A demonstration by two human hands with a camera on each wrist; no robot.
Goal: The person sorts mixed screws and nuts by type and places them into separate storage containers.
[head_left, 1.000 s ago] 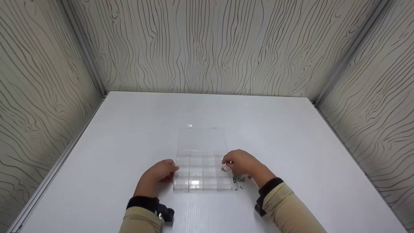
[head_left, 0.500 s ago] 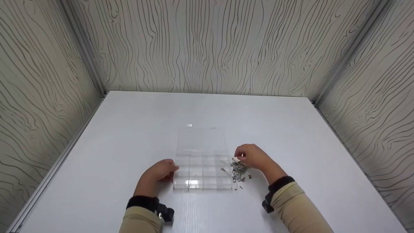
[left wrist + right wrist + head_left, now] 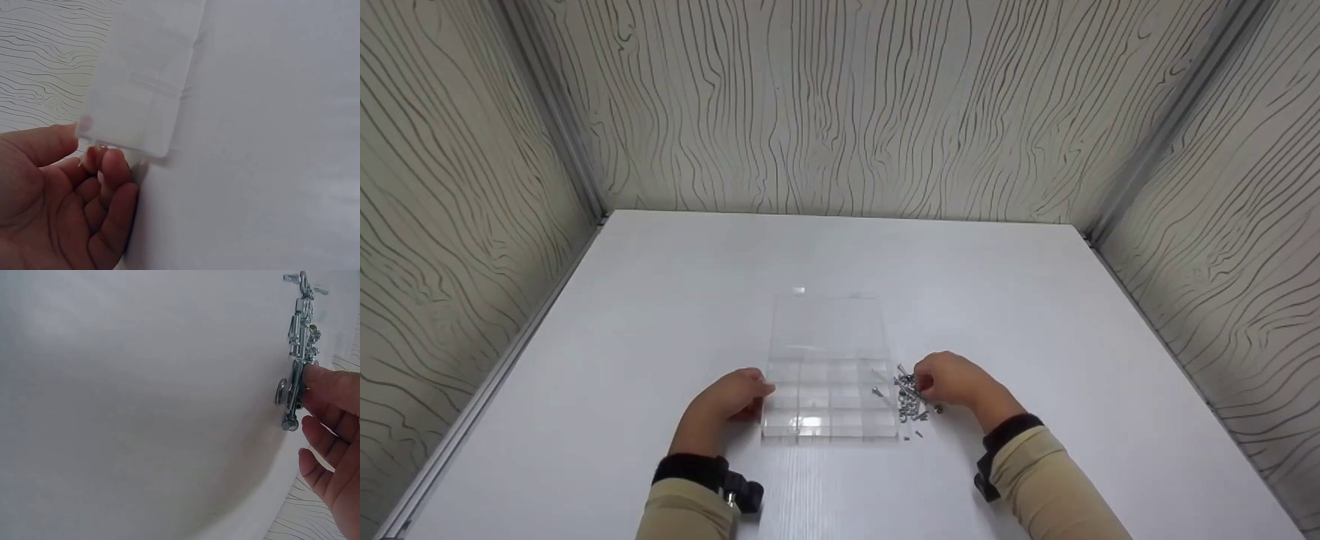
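Observation:
A clear compartment box [image 3: 829, 433] lies on the white table with its lid [image 3: 825, 326] laid open behind it. My left hand [image 3: 757, 397] holds the box's left edge; in the left wrist view the thumb and curled fingers [image 3: 112, 169] pinch a corner of the box [image 3: 140, 95]. A pile of small metal screws [image 3: 910, 403] lies just right of the box. My right hand [image 3: 922, 384] is down on that pile. In the right wrist view one fingertip [image 3: 318, 379] touches the screws [image 3: 301, 326]; its thumb is hidden. One screw [image 3: 877, 391] lies in a right-hand compartment.
The white table [image 3: 1035, 315] is walled on three sides by wood-grain panels [image 3: 840, 105]. Bare table surface lies all around the box and beyond the pile to the right.
My right hand moved from over the box's right compartments out to the right, then came down onto the screw pile. The left hand and the box stayed put.

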